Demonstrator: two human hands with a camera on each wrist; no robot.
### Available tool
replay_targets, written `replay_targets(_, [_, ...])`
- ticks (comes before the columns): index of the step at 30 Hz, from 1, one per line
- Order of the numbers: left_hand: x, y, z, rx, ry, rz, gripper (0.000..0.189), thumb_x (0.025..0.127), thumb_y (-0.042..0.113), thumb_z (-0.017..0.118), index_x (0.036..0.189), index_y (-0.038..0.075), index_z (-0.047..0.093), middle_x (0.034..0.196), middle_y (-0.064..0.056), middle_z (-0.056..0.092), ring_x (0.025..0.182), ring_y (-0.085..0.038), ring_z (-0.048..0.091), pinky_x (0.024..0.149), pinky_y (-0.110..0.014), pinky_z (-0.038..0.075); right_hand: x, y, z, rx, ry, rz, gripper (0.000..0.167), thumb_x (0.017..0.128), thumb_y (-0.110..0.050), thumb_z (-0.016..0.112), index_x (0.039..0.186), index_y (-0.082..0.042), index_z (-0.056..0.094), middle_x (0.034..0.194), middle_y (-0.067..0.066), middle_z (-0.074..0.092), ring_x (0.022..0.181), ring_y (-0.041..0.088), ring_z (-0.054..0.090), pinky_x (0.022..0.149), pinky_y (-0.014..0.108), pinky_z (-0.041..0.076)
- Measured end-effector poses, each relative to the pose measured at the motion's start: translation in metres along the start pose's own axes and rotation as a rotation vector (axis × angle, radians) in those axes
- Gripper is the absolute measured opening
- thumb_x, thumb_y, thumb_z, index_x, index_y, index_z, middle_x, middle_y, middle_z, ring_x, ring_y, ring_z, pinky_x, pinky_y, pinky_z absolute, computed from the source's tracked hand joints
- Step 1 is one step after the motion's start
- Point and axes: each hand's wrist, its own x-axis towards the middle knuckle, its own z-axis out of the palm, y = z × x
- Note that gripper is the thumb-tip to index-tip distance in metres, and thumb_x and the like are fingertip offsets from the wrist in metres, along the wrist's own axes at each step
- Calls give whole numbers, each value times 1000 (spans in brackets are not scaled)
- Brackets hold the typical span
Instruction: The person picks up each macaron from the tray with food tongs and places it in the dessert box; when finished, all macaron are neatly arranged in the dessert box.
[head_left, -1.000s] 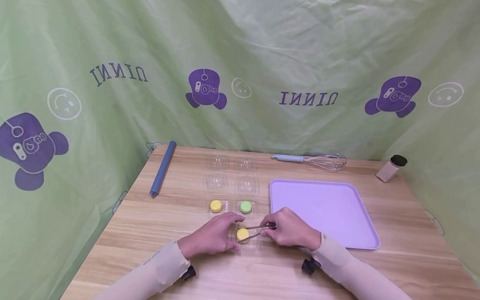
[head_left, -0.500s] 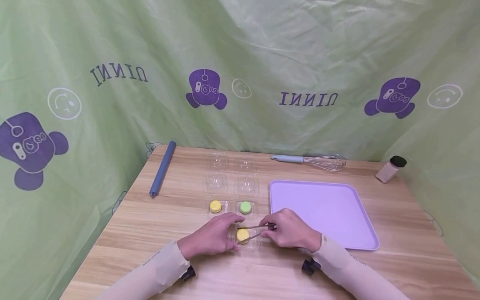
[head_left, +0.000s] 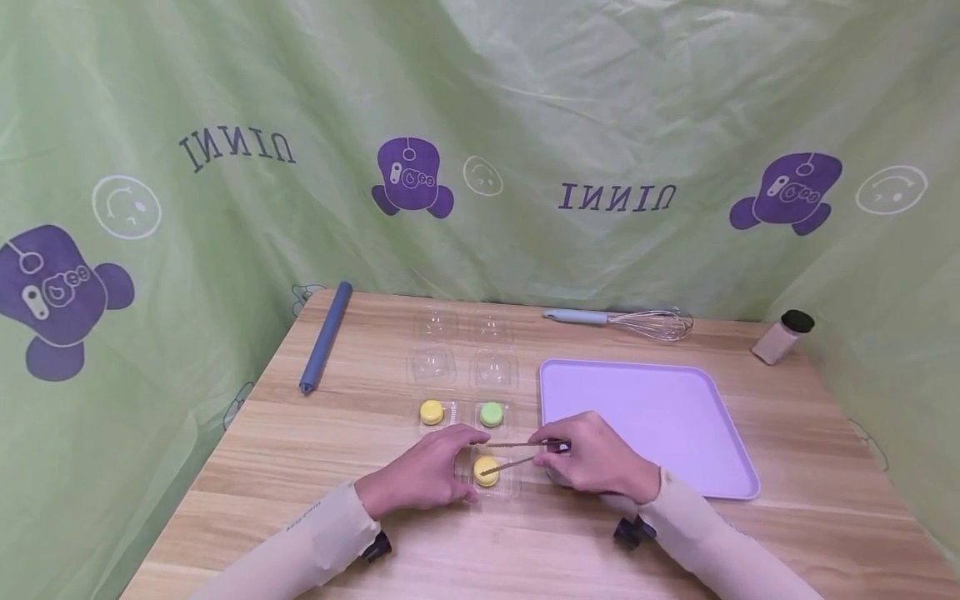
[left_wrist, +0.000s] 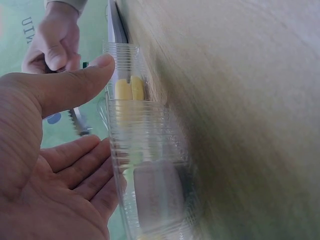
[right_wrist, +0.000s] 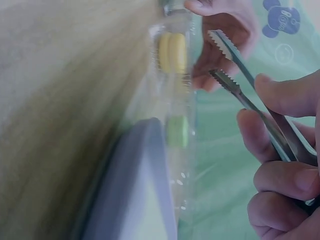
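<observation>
My left hand rests at the near left of a clear plastic macaron box, thumb apart and fingers extended along its rim. My right hand grips metal tongs, whose serrated tips stand apart with nothing between them. In the head view, the tongs overlap a yellow macaron in the box's front right compartment. A second yellow macaron and a green macaron sit in the compartments behind. A blurred pinkish-grey rounded piece shows through the box wall in the left wrist view.
The box's domed lid lies folded back. A purple tray stands right of the box. Farther off are a blue rolling pin, a whisk and a dark-capped jar. A green printed curtain surrounds the table.
The tongs have let go of the front yellow macaron, their arms spreading apart. My right hand has drawn a little to the right with them; my left hand stays put.
</observation>
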Motion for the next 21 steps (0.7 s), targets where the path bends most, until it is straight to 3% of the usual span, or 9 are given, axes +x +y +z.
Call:
replay_targets(7, [0, 1, -1, 4, 0, -1, 75, 72, 23, 91, 138, 7, 58, 140, -6, 63, 132, -22, 59, 115, -40, 49, -3, 6, -12, 15, 228, -56, 21, 75, -12, 86, 96, -13, 80, 77, -8, 75, 68, -7, 61, 60, 13, 56])
replay_targets(15, [0, 0, -1, -2, -5, -10, 76, 72, 24, 90, 138, 8, 57, 141, -5, 62, 133, -22, 58, 117, -40, 47, -4, 11, -32, -35, 474, -47, 31, 72, -5, 86, 102, -10, 80, 82, 1, 79, 63, -5, 62, 54, 9, 49])
replay_targets(21, [-1, 0, -1, -6, -2, -2, 75, 73, 24, 90, 139, 8, 57, 139, -5, 63, 133, -22, 58, 116, -41, 48, -8, 16, -51, -96, 602, -28, 34, 69, -1, 86, 101, -8, 81, 81, 5, 80, 63, -5, 65, 54, 8, 52])
